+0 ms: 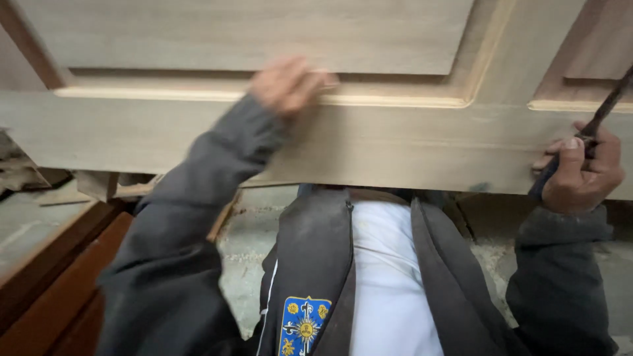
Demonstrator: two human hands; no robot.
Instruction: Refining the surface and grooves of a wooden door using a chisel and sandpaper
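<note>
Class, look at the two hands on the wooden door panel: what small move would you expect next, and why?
Probably bringing the tool down to the moulding groove. The right hand holds this thin dark tool raised over the door panel, while the blurred left hand rests on the moulding, apparently steadying it.

Pale tan wood door panel (369, 142), dk grey jacket (191, 217) w/ blue-yellow crest (302, 326).

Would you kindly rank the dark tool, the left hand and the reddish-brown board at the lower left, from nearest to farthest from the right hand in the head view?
1. dark tool: gripped in the right hand, far right.
2. left hand: blurred, on the door panel, left of centre.
3. reddish-brown board: lower left corner.
</note>
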